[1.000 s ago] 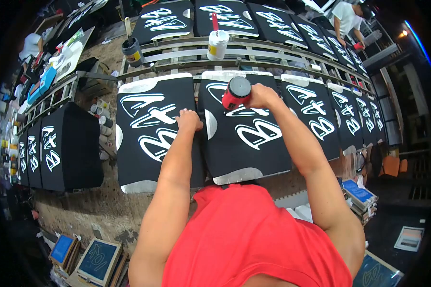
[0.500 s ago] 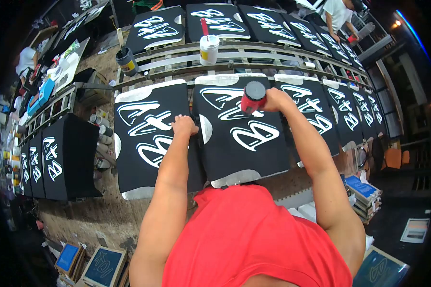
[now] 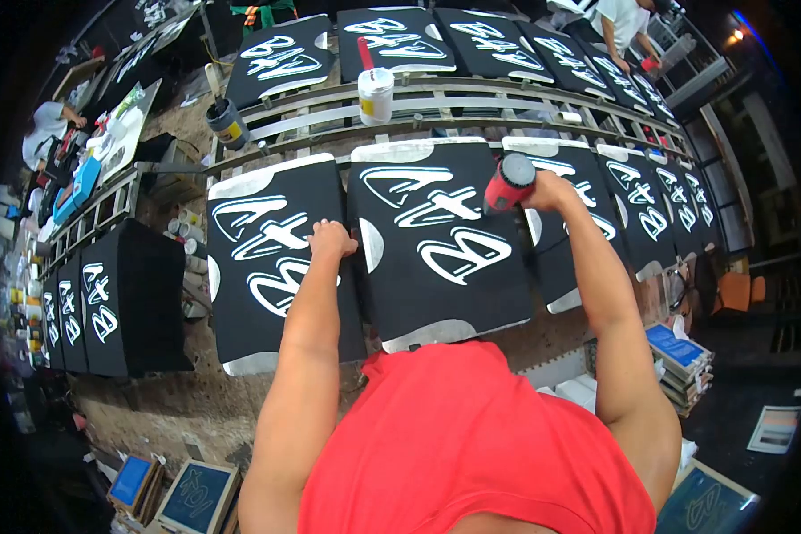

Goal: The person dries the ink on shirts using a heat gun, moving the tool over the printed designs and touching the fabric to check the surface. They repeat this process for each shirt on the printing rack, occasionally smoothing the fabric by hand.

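Observation:
My right hand (image 3: 550, 190) is wrapped round a red heat gun (image 3: 510, 183) with a dark round end, held over the right edge of the middle black printed panel (image 3: 436, 307). Resting on the right edge of the left black panel (image 3: 240, 334), my left hand (image 3: 332, 239) has its fingers slightly apart and holds nothing. White outlined lettering covers both panels. Another black panel (image 3: 565, 276) lies to the right, partly behind the heat gun and my right arm.
Behind the panels runs a metal rail (image 3: 311, 118) with a white tub (image 3: 376, 96) and a dark tub (image 3: 227, 125). More printed panels (image 3: 280, 58) lie beyond. A co-worker (image 3: 626, 22) stands at the back right, another person (image 3: 44, 133) at the left. Framed screens (image 3: 198, 495) stand below.
My right hand has moved the heat gun rightward across the middle panel to its right edge. My left hand stays at the left panel's edge. The view has shifted slightly.

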The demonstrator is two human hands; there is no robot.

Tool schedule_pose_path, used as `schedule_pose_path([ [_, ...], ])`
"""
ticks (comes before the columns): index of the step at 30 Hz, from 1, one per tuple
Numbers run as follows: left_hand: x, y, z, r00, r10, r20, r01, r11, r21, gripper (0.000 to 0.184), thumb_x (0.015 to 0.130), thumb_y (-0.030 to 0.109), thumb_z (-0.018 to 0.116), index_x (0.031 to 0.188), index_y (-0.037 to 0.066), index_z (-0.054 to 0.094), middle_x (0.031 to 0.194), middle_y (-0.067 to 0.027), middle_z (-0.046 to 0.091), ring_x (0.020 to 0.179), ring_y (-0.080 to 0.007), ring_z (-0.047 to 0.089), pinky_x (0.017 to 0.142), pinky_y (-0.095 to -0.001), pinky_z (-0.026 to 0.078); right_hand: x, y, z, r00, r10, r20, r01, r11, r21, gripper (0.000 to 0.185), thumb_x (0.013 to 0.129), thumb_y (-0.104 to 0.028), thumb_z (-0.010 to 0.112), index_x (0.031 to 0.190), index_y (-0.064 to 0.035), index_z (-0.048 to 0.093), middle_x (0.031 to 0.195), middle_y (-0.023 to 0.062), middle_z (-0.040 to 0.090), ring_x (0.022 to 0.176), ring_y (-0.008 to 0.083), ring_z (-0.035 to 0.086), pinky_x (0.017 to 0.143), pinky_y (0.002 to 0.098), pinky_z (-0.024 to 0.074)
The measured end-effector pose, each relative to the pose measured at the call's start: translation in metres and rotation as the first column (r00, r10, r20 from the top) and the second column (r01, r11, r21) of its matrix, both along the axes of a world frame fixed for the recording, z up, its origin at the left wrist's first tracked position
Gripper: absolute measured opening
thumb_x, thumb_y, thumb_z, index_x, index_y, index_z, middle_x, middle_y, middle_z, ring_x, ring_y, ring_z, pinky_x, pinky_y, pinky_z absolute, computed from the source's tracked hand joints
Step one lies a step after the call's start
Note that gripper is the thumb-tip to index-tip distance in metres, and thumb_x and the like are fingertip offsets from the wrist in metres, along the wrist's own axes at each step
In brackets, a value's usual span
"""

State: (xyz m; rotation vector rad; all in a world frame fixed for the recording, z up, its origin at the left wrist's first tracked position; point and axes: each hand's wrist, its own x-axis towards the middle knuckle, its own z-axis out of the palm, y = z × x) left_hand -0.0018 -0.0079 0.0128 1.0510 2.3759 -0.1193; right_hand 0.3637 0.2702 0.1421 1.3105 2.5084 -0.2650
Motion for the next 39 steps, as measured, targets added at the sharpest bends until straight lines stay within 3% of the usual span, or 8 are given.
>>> schedule_pose_path([
  [6, 0.002, 0.002, 0.003, 1.0, 0.001, 0.002, -0.001, 0.999, -0.032, 0.062, 0.085, 0.028, 0.07, 0.14, 0.001, 0.061, 0.155, -0.0155, 0.05, 0.148, -0.0321, 0.042, 0.121, -0.0555, 0.036, 0.002, 0.004, 0.009, 0.998, 0.011, -0.063, -0.015, 0.998, -0.064, 0.055, 0.067, -0.044, 0.086, 0.112, -0.0116, 0.078, 0.109, 0.0194, 0.077, 0.102, 0.038, 0.073, 0.089, 0.0453, 0.0586],
  [8, 0.002, 0.003, 0.003, 1.0, 0.004, 0.003, -0.004, 0.999, -0.043, 0.062, 0.085, 0.028, 0.069, 0.141, 0.001, 0.06, 0.155, -0.0156, 0.049, 0.148, -0.0322, 0.042, 0.121, -0.0557, 0.036, -0.001, -0.003, 0.02, 0.999, -0.024, -0.047, 0.014, 0.977, -0.211, 0.053, 0.067, -0.041, 0.085, 0.109, -0.0093, 0.078, 0.106, 0.0206, 0.077, 0.099, 0.0381, 0.073, 0.086, 0.0452, 0.0594],
  [15, -0.001, 0.001, 0.002, 1.0, 0.001, 0.01, 0.0, 0.999, -0.033, 0.065, 0.084, 0.028, 0.07, 0.142, 0.002, 0.059, 0.156, -0.016, 0.049, 0.148, -0.0327, 0.042, 0.12, -0.056, 0.036, -0.014, -0.008, 0.0, 0.983, 0.166, -0.082, -0.17, 0.984, -0.046, 0.046, 0.068, -0.035, 0.082, 0.105, -0.0072, 0.078, 0.102, 0.0206, 0.077, 0.097, 0.0375, 0.074, 0.085, 0.0455, 0.0601],
  [17, -0.001, 0.001, 0.003, 1.0, -0.007, 0.011, 0.008, 1.0, -0.029, 0.065, 0.083, 0.028, 0.07, 0.142, 0.002, 0.06, 0.155, -0.0156, 0.049, 0.148, -0.0327, 0.042, 0.12, -0.0563, 0.037, -0.028, -0.024, 0.022, 1.0, -0.021, -0.011, 0.017, 0.964, -0.265, 0.044, 0.07, -0.035, 0.081, 0.104, -0.0083, 0.078, 0.103, 0.0206, 0.077, 0.098, 0.0381, 0.073, 0.086, 0.0461, 0.0603],
  [20, -0.002, 0.0, -0.001, 1.0, -0.004, 0.017, 0.004, 1.0, -0.014, 0.064, 0.082, 0.028, 0.07, 0.14, 0.002, 0.061, 0.156, -0.0152, 0.049, 0.147, -0.0325, 0.042, 0.12, -0.0568, 0.037, -0.028, -0.003, -0.026, 0.978, 0.195, -0.077, -0.199, 0.979, -0.049, 0.044, 0.07, -0.035, 0.081, 0.105, -0.0089, 0.077, 0.104, 0.0203, 0.076, 0.098, 0.0386, 0.073, 0.086, 0.0466, 0.0602],
  [24, -0.003, -0.002, 0.0, 1.0, -0.005, 0.02, 0.005, 1.0, -0.012, 0.062, 0.084, 0.027, 0.069, 0.14, 0.002, 0.062, 0.156, -0.0146, 0.049, 0.148, -0.0322, 0.042, 0.12, -0.0571, 0.036, -0.053, -0.017, -0.006, 0.974, 0.206, -0.09, -0.218, 0.965, -0.146, 0.047, 0.069, -0.037, 0.084, 0.107, -0.0102, 0.077, 0.105, 0.0189, 0.077, 0.099, 0.0386, 0.073, 0.086, 0.0468, 0.0598],
  [30, -0.001, -0.005, 0.005, 1.0, 0.004, 0.017, -0.004, 1.0, -0.002, 0.062, 0.087, 0.027, 0.067, 0.144, 0.003, 0.059, 0.159, -0.0132, 0.047, 0.149, -0.0305, 0.04, 0.121, -0.0571, 0.034, -0.078, -0.033, -0.01, 0.95, 0.293, -0.109, -0.3, 0.952, -0.06, 0.044, 0.071, -0.035, 0.082, 0.11, -0.0154, 0.076, 0.104, 0.0192, 0.076, 0.098, 0.0411, 0.071, 0.083, 0.0475, 0.0585],
  [39, -0.003, -0.007, 0.008, 1.0, -0.005, 0.028, 0.005, 1.0, 0.006, 0.063, 0.085, 0.024, 0.067, 0.144, 0.002, 0.058, 0.157, -0.0124, 0.049, 0.148, -0.0295, 0.042, 0.121, -0.0571, 0.034, -0.124, -0.069, -0.006, 0.958, 0.275, -0.08, -0.282, 0.955, -0.092, 0.039, 0.071, -0.036, 0.078, 0.1, -0.0086, 0.078, 0.095, 0.0202, 0.077, 0.091, 0.0391, 0.074, 0.08, 0.0465, 0.0609],
])
